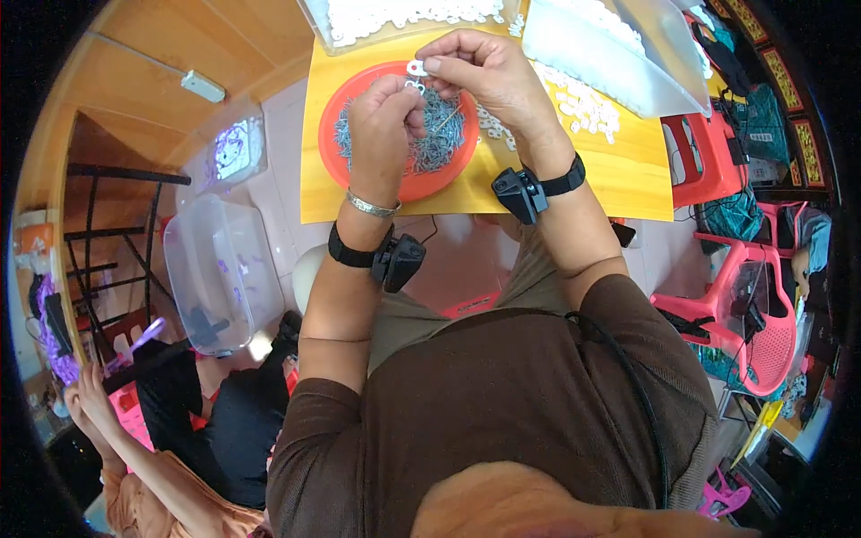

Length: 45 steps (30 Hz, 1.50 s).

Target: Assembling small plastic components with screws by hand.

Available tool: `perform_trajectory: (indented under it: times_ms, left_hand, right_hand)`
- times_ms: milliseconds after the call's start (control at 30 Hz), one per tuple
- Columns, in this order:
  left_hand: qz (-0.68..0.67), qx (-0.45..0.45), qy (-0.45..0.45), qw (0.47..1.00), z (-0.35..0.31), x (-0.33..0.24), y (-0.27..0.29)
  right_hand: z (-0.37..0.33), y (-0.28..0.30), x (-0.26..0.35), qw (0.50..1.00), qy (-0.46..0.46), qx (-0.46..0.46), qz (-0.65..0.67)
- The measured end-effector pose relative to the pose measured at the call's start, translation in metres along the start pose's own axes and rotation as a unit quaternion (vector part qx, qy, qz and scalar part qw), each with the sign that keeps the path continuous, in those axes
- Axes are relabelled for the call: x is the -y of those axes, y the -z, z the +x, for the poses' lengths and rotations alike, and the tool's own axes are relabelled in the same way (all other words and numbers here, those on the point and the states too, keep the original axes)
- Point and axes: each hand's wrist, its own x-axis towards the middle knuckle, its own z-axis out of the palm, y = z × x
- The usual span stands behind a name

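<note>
Over a red basin (330,148) heaped with thin grey metal nails (437,134), both my hands work close together. My right hand (484,76) pinches a small white plastic clip (415,68) with a hole in it between thumb and forefinger. Just below that, my left hand (384,117) has its fingers closed at another small white clip (413,87). Whether a nail sits between my fingers is too small to tell.
Loose white clips (587,108) lie on the yellow table (637,170) to the right. Clear bins (619,67) of white pieces stand behind. A co-worker's hands (90,399) handle purple strips at lower left, near a clear tub (220,269). Red stools (704,161) stand right.
</note>
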Motion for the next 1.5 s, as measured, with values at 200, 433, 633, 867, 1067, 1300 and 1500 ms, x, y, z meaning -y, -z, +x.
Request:
perform_trajectory:
  times_ms: [200,433,633,867,1067,1300,1500]
  left_hand:
    - [-0.001,-0.004,0.002,1.0,-0.001,-0.001,-0.001]
    - [-0.008,0.004,0.002,1.0,-0.003,0.002,0.002]
    - [-0.026,0.005,0.025,0.999,-0.002,0.001,0.002]
    - [-0.041,-0.002,0.013,0.999,-0.005,-0.002,-0.002]
    - [-0.015,0.017,0.0,1.0,-0.005,-0.002,0.002]
    - [-0.002,-0.025,-0.006,1.0,-0.005,-0.002,0.0]
    - [-0.014,-0.037,-0.038,0.999,-0.002,-0.004,0.005]
  right_hand:
    - [-0.002,-0.002,-0.003,0.999,0.02,0.021,-0.025]
    - [-0.002,-0.002,-0.001,0.996,0.027,0.082,-0.016]
    - [-0.002,-0.003,0.002,0.994,0.035,0.095,-0.041]
    - [-0.002,0.001,0.003,0.991,0.042,0.107,-0.069]
    - [-0.004,0.001,0.006,0.99,0.028,0.125,-0.054]
    - [-0.006,-0.007,0.002,0.96,0.129,0.08,-0.234]
    - [-0.005,-0.018,-0.001,0.913,0.239,0.027,-0.33]
